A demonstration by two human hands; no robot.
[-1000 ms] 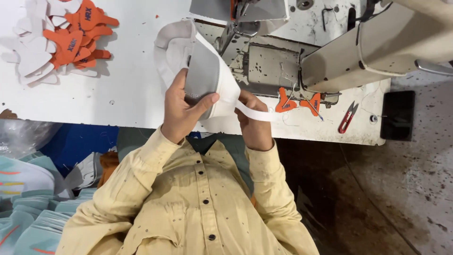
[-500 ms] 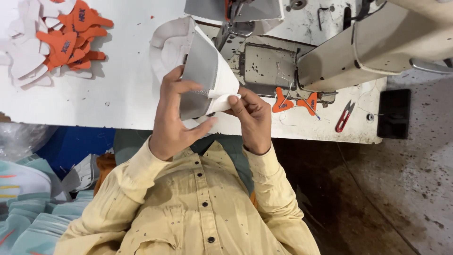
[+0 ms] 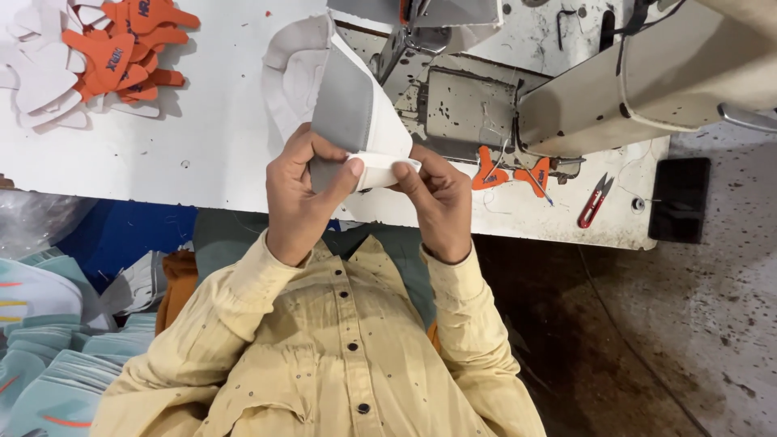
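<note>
My left hand [image 3: 295,202] and right hand [image 3: 437,202] pinch the grey-and-white fabric piece [image 3: 352,113] at frame centre. Fingers [image 3: 350,171] grip its white edge above the counter [image 3: 202,137].

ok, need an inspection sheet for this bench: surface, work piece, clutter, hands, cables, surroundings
Surface: white table, scuffed and speckled, sewing machine on it.
Job's things: grey and white piece, held above the table's near edge.
Clutter: orange and white cutouts far left; two orange tabs; red snips.
Hands: left hand and right hand pinch the piece's white end.
Cables: nothing seen.
Surroundings: stained floor; pale green stacked pieces.
</note>
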